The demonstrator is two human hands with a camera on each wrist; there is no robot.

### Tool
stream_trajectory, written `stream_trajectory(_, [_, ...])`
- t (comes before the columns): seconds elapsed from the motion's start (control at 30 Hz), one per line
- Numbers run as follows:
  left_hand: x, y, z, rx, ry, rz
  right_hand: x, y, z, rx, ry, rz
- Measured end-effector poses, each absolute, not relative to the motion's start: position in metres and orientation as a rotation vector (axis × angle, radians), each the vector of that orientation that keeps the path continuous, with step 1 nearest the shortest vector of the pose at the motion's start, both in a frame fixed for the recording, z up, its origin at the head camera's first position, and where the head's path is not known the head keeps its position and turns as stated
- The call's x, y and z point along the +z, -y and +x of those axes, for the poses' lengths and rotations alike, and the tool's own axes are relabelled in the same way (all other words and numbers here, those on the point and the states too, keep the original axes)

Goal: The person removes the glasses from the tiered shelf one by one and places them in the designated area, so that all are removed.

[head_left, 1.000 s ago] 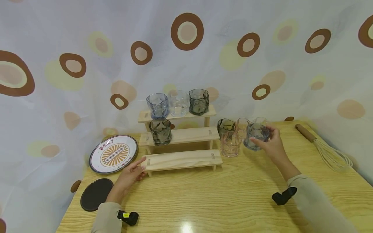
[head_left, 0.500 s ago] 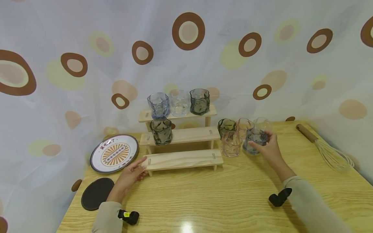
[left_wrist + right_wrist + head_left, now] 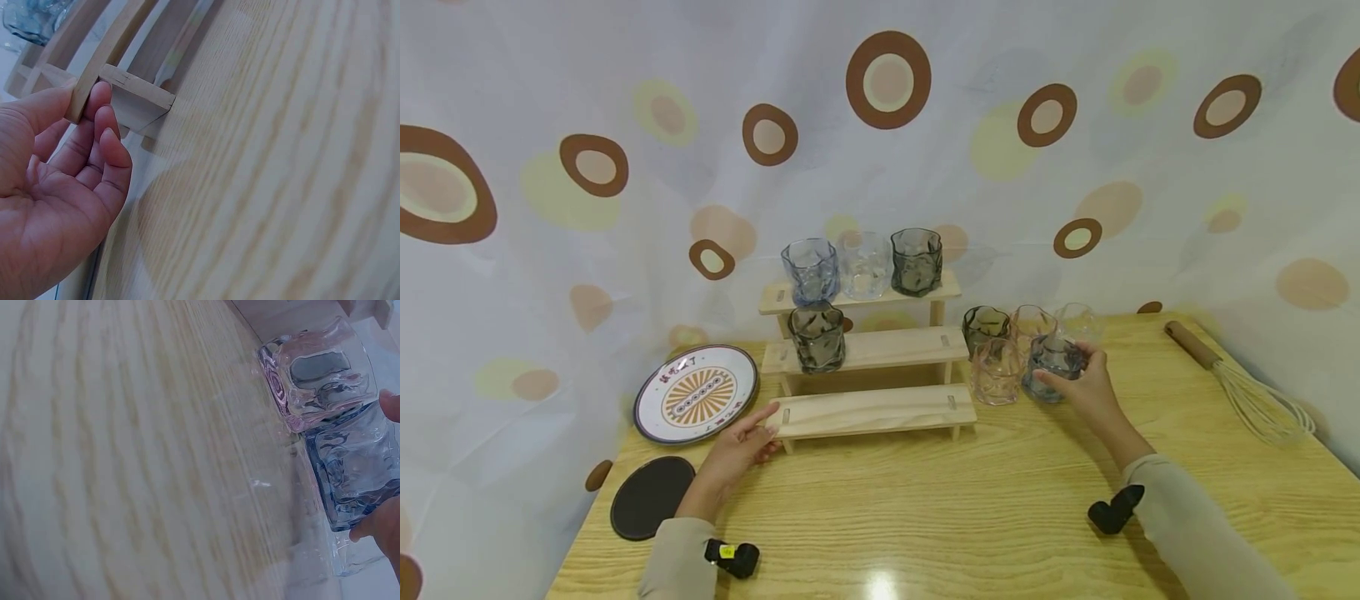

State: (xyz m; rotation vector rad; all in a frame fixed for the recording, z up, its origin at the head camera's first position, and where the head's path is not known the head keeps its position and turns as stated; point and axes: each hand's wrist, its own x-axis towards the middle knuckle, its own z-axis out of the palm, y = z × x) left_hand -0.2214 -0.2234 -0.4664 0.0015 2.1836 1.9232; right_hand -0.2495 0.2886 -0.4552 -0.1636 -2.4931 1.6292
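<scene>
In the head view my right hand (image 3: 1090, 387) grips a blue-tinted glass tumbler (image 3: 1054, 367), thumb on the near side. The tumbler stands upright, close beside a pink glass (image 3: 996, 375); the right wrist view shows its base (image 3: 331, 487) at the tabletop. My left hand (image 3: 737, 454) pinches the left end of the lowest board of a three-step wooden rack (image 3: 872, 412). In the left wrist view the thumb lies over that board (image 3: 94, 69) and the fingertips are below it. A grey glass (image 3: 817, 337) stands on the middle step; blue, clear and grey glasses (image 3: 916, 265) line the top one.
Behind the held tumbler stand a dark grey glass (image 3: 985, 329), another pink glass (image 3: 1030, 321) and a clear glass (image 3: 1081, 321). A whisk (image 3: 1240, 379) lies at the right, a patterned plate (image 3: 647, 408) and a black round mat (image 3: 651, 500) at the left. A patterned curtain hangs behind.
My right hand has brought the blue tumbler slightly left and down, toward the front pink glass. The left hand keeps its hold on the rack; the view shifts slightly.
</scene>
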Motion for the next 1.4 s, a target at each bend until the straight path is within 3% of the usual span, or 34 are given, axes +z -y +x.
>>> stream_trajectory(1.4, [-0.467, 0.223, -0.222, 1.935, -2.174, -0.008, -0.449, -0.288, -0.249, 1.601, 2.478, -0.075])
